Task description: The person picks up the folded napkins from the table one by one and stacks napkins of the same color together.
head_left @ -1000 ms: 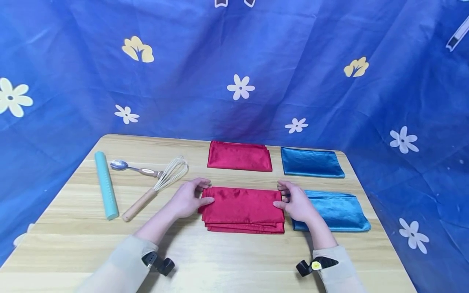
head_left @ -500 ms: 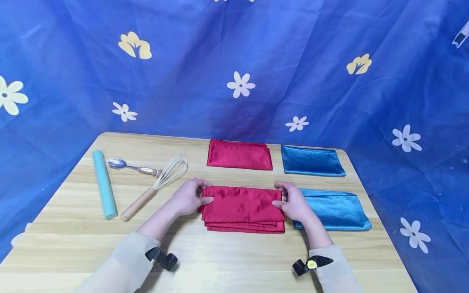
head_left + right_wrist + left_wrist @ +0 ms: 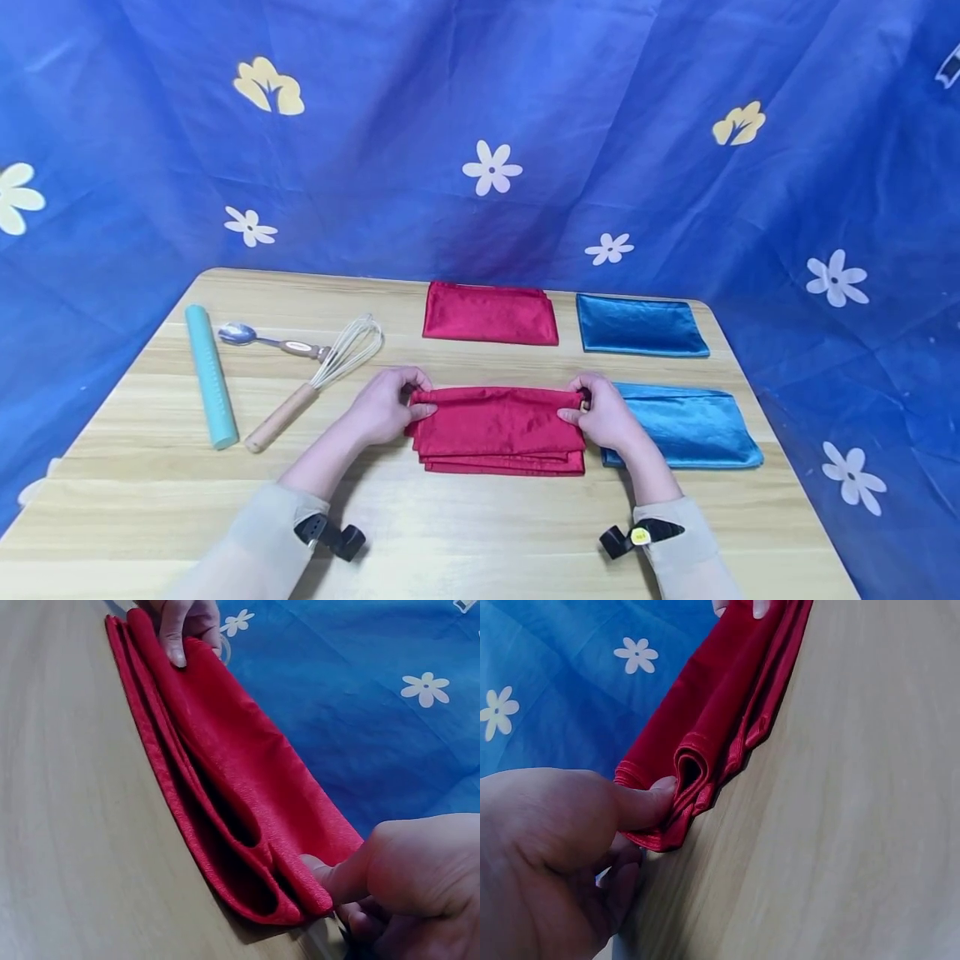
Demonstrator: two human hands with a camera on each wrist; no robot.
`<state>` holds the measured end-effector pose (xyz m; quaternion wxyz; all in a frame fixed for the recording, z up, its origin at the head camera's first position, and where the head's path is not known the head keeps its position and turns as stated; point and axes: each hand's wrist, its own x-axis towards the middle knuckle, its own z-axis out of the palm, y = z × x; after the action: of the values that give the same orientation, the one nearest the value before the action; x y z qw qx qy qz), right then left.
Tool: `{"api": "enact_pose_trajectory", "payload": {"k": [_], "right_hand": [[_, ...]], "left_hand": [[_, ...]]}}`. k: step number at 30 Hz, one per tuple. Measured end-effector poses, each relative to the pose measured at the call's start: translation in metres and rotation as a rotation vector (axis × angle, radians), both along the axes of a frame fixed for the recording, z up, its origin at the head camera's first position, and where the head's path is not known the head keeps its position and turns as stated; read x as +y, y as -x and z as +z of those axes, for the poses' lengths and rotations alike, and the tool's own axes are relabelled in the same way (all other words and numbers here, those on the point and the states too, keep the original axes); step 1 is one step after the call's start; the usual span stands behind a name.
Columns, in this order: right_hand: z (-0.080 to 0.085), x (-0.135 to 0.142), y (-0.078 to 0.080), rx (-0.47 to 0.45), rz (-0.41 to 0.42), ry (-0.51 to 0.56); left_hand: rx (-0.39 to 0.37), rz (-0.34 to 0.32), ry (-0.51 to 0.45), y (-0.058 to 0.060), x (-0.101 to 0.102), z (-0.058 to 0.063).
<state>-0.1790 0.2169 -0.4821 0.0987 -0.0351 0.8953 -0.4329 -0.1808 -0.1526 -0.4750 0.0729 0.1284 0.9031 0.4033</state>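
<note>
Fingers and thumb of the left hand (image 3: 382, 408) are drawn nearly together, pinching the far left corner of a folded crimson satin cloth (image 3: 498, 425); the thumb lies on top of the layers. On the opposite corner the right hand (image 3: 606, 414) pinches likewise, its thumb pressed on the upper fold. How far the other fingers curl beneath the fabric is hard to tell, since the cloth and the hands hide them.

The crimson cloth is at the middle of the pale wood-grain tabletop (image 3: 465, 533), its looped fold ends showing in both wrist views. Behind it, well apart, lies a second folded red satin cloth (image 3: 490, 315). A folded bright-blue satin cloth (image 3: 693, 429) lies just beside it, partly behind the right hand and forearm.
</note>
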Motion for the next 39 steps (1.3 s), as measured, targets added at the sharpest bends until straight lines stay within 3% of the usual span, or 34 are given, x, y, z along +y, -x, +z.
{"api": "enact_pose_trajectory", "payload": {"k": [13,19,25,29,35,39], "right_hand": [[0.005,0.006,0.001,-0.030,0.110,0.053],[0.005,0.010,0.000,-0.034,0.121,0.113],[0.014,0.013,-0.002,-0.053,0.158,0.168],[0.017,0.014,-0.003,-0.104,0.138,0.258],[0.015,0.014,-0.005,-0.209,0.091,0.457],[0.012,0.016,-0.007,-0.227,0.070,0.484]], "left_hand": [[0.002,-0.025,-0.003,0.001,0.001,0.000],[0.006,-0.012,-0.066,0.002,-0.003,0.000],[-0.012,-0.076,-0.121,0.000,-0.006,0.006],[-0.025,-0.081,-0.157,-0.001,-0.006,0.007],[-0.137,-0.009,-0.285,-0.004,-0.008,0.005],[-0.217,0.043,-0.424,-0.007,-0.008,0.005]]}}
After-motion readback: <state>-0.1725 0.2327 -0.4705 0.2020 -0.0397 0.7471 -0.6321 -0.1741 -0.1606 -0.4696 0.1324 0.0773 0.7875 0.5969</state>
